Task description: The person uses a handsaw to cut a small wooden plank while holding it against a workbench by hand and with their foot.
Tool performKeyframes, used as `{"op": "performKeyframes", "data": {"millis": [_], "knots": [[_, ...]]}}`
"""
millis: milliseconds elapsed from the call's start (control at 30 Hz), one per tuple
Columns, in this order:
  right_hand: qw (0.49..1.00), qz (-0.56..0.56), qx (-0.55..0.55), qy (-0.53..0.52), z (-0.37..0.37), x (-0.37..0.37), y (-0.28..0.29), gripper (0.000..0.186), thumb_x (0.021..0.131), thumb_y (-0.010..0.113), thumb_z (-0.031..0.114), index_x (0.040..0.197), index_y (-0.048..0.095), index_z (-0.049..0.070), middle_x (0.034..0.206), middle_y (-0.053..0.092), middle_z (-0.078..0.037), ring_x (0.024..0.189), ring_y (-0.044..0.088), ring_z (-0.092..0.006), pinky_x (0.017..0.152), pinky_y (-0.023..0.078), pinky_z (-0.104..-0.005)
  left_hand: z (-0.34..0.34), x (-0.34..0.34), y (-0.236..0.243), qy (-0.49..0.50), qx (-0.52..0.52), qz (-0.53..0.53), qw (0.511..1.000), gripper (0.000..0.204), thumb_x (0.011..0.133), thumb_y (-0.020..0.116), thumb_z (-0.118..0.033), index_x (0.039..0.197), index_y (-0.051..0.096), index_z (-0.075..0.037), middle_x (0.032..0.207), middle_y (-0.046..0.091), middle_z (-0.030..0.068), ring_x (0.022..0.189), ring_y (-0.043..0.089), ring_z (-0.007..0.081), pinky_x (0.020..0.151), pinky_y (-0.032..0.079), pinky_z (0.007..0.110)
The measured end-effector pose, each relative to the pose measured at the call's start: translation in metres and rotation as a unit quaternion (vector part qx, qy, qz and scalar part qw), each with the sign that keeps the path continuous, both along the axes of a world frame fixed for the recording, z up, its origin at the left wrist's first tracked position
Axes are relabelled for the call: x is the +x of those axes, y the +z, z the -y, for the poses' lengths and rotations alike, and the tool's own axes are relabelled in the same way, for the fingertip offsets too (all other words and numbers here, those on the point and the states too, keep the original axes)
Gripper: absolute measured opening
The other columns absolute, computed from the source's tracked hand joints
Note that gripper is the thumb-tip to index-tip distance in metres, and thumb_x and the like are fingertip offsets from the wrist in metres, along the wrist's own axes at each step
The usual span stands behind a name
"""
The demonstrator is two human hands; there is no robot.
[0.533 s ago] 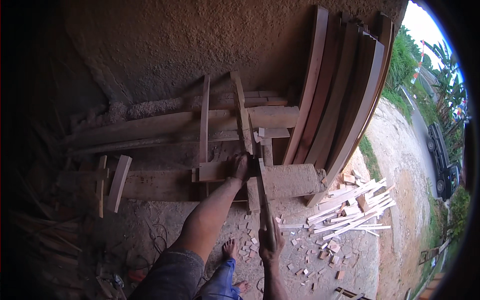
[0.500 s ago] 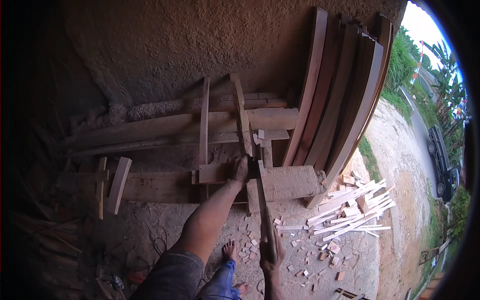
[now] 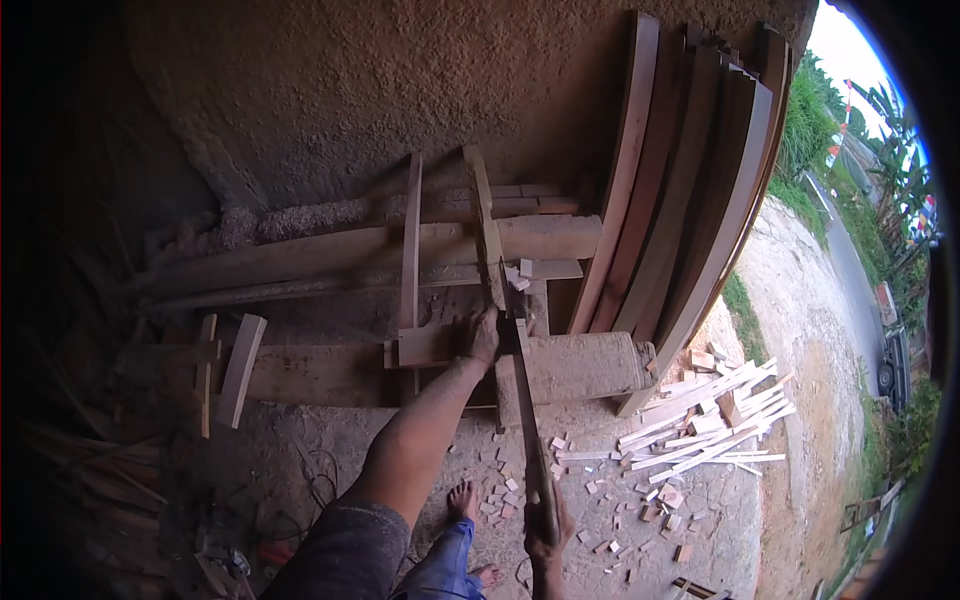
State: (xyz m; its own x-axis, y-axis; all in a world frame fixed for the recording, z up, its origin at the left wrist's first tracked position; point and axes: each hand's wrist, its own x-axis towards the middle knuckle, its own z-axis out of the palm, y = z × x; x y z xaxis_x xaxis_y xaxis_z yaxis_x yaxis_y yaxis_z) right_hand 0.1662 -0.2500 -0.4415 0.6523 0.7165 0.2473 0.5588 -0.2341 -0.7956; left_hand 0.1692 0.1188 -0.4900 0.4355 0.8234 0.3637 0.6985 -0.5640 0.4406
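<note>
My left hand (image 3: pixel 484 338) is closed on the near end of a long wooden strip (image 3: pixel 484 225), close to a short wooden block (image 3: pixel 432 346). The strip reaches away across the logs toward the wall. In my right hand (image 3: pixel 548 528), lower down, is the handle of a handsaw (image 3: pixel 530 400), seen almost edge-on. Its long blade points away from me, and the far end lies just right of my left hand, beside the strip. Whether the teeth touch the wood is too dark to tell.
A thick squared log (image 3: pixel 320 375) lies crosswise before me, with another log (image 3: pixel 350 250) behind it. Tall boards (image 3: pixel 690 190) lean on the wall at right. Cut sticks (image 3: pixel 710 420) and small offcuts (image 3: pixel 610 520) litter the floor. A vehicle (image 3: pixel 893 362) is on the road outside.
My right hand has drawn the saw slightly back toward me. My left hand stays on the strip. Outside, the vehicles have shifted along the road, and one is largely out of view.
</note>
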Motion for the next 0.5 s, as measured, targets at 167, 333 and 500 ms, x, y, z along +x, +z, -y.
{"op": "performKeyframes", "data": {"millis": [167,333,500], "knots": [[0.985,-0.144,0.090,-0.010,0.097,-0.030,0.021,0.041,0.090,0.066,0.015,0.128,0.060,0.001,0.075,0.062,-0.002,0.058,0.053,-0.0110,0.048,0.041,-0.0292,0.018,-0.002,0.015,0.000,-0.027,-0.019,0.999,0.017,0.090,0.052,-0.021,0.097,0.062,-0.010,0.102,0.066,0.0143,0.100,0.061,0.0352,0.084,0.041,0.053],[0.990,-0.118,0.075,-0.024,0.061,0.001,0.018,0.056,0.081,0.073,0.018,0.131,0.056,-0.002,0.094,0.071,-0.017,0.081,0.070,-0.0184,0.070,0.053,-0.0322,0.012,0.016,0.009,0.044,0.095,-0.064,0.992,0.027,0.096,0.046,-0.030,0.105,0.059,-0.008,0.102,0.065,0.0171,0.097,0.061,0.0404,0.085,0.042,0.054],[0.991,-0.131,0.009,-0.024,0.053,0.002,0.031,0.055,0.082,0.073,0.015,0.131,0.056,-0.003,0.092,0.070,-0.014,0.078,0.064,-0.0133,0.069,0.051,-0.0292,-0.009,0.002,-0.006,-0.041,-0.116,-0.218,0.968,0.047,0.075,0.069,-0.030,0.115,0.062,-0.005,0.123,0.059,0.0207,0.115,0.055,0.0382,0.094,0.039,0.057]]}}
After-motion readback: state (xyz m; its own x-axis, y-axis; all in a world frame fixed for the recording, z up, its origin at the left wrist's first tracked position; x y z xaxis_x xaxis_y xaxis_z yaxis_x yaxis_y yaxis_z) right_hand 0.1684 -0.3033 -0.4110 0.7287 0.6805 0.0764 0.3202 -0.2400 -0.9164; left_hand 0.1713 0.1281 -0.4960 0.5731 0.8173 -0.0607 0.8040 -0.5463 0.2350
